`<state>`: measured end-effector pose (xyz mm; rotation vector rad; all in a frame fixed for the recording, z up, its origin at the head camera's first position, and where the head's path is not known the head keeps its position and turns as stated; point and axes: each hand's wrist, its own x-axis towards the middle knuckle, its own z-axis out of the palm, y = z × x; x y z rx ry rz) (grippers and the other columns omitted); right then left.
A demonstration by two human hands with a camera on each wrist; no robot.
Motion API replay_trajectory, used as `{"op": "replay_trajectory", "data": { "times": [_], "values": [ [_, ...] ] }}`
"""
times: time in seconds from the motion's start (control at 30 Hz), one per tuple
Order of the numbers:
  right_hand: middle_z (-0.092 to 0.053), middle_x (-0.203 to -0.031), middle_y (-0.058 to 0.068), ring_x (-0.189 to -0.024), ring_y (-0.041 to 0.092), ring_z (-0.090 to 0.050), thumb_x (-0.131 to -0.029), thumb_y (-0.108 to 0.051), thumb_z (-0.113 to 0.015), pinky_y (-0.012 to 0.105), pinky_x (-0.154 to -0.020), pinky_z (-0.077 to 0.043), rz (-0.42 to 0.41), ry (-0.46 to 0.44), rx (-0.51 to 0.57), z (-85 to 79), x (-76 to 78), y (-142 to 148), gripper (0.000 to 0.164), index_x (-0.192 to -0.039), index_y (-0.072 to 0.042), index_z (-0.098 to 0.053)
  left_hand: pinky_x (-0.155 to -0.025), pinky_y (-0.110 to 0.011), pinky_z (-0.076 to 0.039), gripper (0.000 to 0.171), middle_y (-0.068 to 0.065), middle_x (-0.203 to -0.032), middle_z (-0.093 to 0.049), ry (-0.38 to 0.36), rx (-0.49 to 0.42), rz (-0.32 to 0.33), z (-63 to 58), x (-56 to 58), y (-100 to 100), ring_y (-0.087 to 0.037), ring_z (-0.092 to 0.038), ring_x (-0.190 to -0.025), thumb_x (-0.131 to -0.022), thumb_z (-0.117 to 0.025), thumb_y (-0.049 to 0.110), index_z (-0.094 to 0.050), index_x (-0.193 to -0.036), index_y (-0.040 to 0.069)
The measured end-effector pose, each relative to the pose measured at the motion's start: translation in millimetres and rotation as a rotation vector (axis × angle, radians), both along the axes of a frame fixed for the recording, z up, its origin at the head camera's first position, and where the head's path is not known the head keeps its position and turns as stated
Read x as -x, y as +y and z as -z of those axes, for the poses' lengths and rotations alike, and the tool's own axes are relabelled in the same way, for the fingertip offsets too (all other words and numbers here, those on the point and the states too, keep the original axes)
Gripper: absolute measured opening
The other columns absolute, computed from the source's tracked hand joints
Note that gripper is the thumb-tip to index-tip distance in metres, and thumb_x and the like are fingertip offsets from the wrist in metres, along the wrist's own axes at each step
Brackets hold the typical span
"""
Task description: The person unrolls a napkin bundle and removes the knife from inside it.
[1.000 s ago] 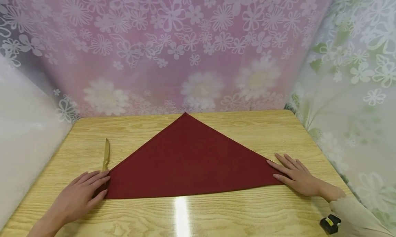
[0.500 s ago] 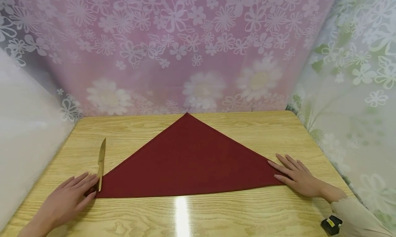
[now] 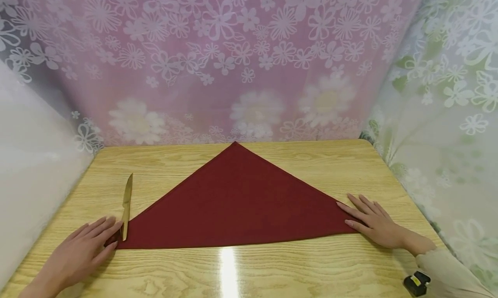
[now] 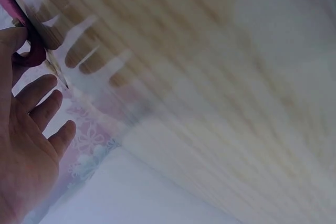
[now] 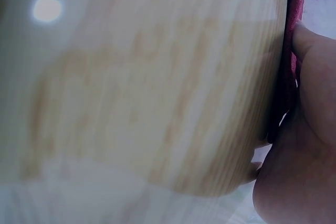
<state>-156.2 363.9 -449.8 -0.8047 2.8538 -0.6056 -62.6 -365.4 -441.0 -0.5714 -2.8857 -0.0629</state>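
Observation:
A dark red cloth [image 3: 233, 203], folded into a wide triangle, lies on the wooden table with its point away from me. At its left corner my left hand [image 3: 79, 252] pinches the fabric; in the left wrist view the red cloth [image 4: 35, 56] curls between thumb and index finger, the other fingers loosely spread. A gold knife [image 3: 126, 207] lies beside that hand, tip pointing away, its handle over the cloth's left corner. My right hand [image 3: 375, 222] rests on the right corner with straight, spread fingers, thumb and index finger on the fabric.
The wooden table [image 3: 186, 276] reaches back to a pink flowered curtain [image 3: 249, 73]. Pale flowered sheets [image 3: 459, 159] hang along both sides. A small black object with a yellow label [image 3: 416, 284] is by the right sleeve.
My left hand has moved left, drawing the cloth's left corner out with it. The knife handle is now uncovered, and the knife has shifted slightly left. The right hand stays in place.

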Motion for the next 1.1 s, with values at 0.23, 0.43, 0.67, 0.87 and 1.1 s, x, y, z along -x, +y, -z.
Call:
{"op": "replay_trajectory", "data": {
  "times": [0.23,0.43,0.67,0.87,1.1],
  "values": [
    [-0.017,-0.155,0.019,-0.138,0.050,-0.009,-0.101,-0.028,-0.050,0.071,-0.102,-0.003,-0.008,0.001,0.003,0.3,0.1,0,0.052,-0.150,-0.026,-0.035,-0.109,-0.015,0.008,0.046,-0.012,-0.134,-0.054,0.009,0.016,0.002,-0.4,-1.9,-4,-0.015,-0.031,-0.137,-0.092,-0.063,0.035,-0.060,-0.131,0.011],
    [-0.018,-0.155,0.020,-0.138,0.051,-0.009,-0.100,-0.028,-0.051,0.071,-0.102,-0.003,-0.006,0.002,0.005,-0.7,-0.2,0,0.051,-0.150,-0.025,-0.036,-0.108,-0.016,0.011,0.043,-0.013,-0.133,-0.054,-0.028,0.026,-0.018,-3.1,-2.1,-8,-0.028,-0.042,-0.129,-0.094,-0.061,0.036,-0.061,-0.130,0.013],
    [-0.018,-0.155,0.020,-0.138,0.050,-0.009,-0.100,-0.029,-0.050,0.071,-0.101,-0.005,0.003,0.000,-0.006,-2.0,-0.9,-1,0.051,-0.149,-0.025,-0.037,-0.110,-0.020,0.011,0.041,-0.015,-0.133,-0.054,-0.022,0.013,-0.039,-1.8,-1.7,-13,-0.028,-0.041,-0.131,-0.093,-0.061,0.035,-0.063,-0.128,0.013],
    [-0.018,-0.155,0.020,-0.137,0.051,-0.009,-0.101,-0.029,-0.050,0.071,-0.102,-0.004,-0.004,-0.002,-0.002,-1.1,-0.7,0,0.051,-0.150,-0.025,-0.036,-0.111,-0.022,0.010,0.041,-0.016,-0.132,-0.054,-0.010,0.021,-0.035,0.1,-1.8,-17,-0.024,-0.037,-0.134,-0.092,-0.064,0.033,-0.063,-0.126,0.011],
    [-0.019,-0.155,0.020,-0.137,0.051,-0.011,-0.100,-0.029,-0.051,0.071,-0.101,-0.006,-0.002,0.012,-0.011,-0.8,-0.3,0,0.051,-0.149,-0.026,-0.037,-0.111,-0.021,0.011,0.036,-0.018,-0.132,-0.054,-0.064,0.006,-0.046,-0.8,-1.3,-18,-0.034,-0.044,-0.126,-0.095,-0.059,0.030,-0.064,-0.127,0.013]
  ]
}}
